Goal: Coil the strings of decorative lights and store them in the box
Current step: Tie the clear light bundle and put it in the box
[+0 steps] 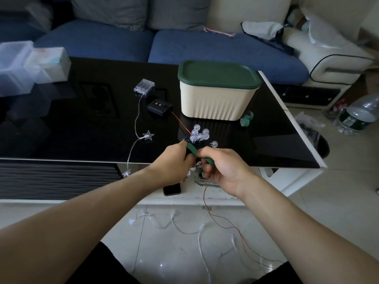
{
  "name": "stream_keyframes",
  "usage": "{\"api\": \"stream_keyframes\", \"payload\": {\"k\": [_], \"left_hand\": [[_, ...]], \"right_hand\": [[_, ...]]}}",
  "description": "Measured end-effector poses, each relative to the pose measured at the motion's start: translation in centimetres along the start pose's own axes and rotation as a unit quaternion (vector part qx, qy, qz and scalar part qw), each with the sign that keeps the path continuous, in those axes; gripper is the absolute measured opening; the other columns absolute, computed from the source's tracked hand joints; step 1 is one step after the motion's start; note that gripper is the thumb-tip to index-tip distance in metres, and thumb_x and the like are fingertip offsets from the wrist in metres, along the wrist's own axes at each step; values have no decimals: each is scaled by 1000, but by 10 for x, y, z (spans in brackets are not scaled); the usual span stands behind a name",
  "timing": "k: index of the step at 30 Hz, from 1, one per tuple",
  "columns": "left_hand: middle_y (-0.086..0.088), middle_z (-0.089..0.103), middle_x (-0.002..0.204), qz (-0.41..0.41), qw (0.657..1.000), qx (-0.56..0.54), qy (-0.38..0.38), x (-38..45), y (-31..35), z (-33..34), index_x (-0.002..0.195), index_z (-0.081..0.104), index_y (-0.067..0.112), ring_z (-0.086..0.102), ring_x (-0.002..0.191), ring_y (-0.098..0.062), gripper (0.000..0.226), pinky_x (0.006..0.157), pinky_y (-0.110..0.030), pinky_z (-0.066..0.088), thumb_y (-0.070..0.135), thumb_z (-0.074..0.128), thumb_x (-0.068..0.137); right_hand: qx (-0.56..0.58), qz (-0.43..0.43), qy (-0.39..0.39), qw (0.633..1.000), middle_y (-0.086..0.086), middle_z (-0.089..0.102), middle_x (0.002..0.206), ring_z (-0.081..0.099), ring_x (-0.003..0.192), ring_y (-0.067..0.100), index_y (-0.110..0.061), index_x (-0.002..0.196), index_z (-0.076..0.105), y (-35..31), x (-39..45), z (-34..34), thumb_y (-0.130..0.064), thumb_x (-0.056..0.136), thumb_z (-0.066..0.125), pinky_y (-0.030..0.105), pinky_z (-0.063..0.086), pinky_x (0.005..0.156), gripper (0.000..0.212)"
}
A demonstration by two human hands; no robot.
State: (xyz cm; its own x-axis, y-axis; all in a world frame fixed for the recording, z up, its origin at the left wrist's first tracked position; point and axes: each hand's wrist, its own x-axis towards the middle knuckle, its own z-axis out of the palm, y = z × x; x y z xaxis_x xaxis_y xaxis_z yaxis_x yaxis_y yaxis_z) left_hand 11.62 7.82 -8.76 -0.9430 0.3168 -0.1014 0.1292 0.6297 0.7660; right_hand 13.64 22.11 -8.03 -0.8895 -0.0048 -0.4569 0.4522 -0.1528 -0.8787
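Observation:
My left hand (pixel 173 162) grips a coiled bundle of clear ball lights (pixel 198 135) over the black table's near edge. My right hand (pixel 220 169) pinches a green strap (pixel 192 149) that runs across the bundle. The bundle's red and black wire (pixel 223 220) hangs down to the floor, and another stretch leads back to a black battery box (pixel 160 106). A second string with clear star lights (pixel 148 135) runs from a clear battery case (pixel 144 85) across the table and trails over the floor (pixel 178 226). The cream box with a green lid (pixel 218 90) stands shut at the back right.
A roll of green strap (pixel 247 119) lies beside the box. A phone (pixel 171 188) sits on the white lower shelf. Clear plastic containers (pixel 30 66) stand at the table's far left. A blue sofa is behind, and a large water bottle (pixel 359 114) lies on the floor at right.

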Motion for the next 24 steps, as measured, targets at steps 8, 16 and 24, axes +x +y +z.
{"api": "stream_keyframes", "payload": {"k": [8, 16, 24], "left_hand": [[-9, 62, 84, 41, 999, 18, -11, -2, -6, -1, 105, 47, 3, 55, 60, -15, 12, 53, -28, 44, 13, 49, 98], [-5, 57, 69, 60, 998, 0, 28, -3, -4, 0, 108, 35, 3, 52, 42, -1, 21, 41, -16, 37, 11, 52, 98], [3, 71, 79, 108, 981, 96, 130, 2, -6, -3, 106, 73, 24, 66, 67, -20, 26, 63, -39, 55, 38, 59, 88]], "right_hand": [[14, 46, -64, 997, 2, 48, 57, 38, 45, 11, -11, 65, 56, -2, -4, -3, -5, 90, 59, 27, 36, 51, 26], [-23, 22, -44, 998, 0, 47, 57, 38, 46, 11, -13, 64, 56, -3, -1, -6, -5, 88, 60, 26, 36, 51, 26], [8, 20, -6, 1000, 0, 48, 59, 37, 45, 9, -10, 74, 59, -5, -1, -10, -4, 89, 63, 24, 32, 48, 17]]}}
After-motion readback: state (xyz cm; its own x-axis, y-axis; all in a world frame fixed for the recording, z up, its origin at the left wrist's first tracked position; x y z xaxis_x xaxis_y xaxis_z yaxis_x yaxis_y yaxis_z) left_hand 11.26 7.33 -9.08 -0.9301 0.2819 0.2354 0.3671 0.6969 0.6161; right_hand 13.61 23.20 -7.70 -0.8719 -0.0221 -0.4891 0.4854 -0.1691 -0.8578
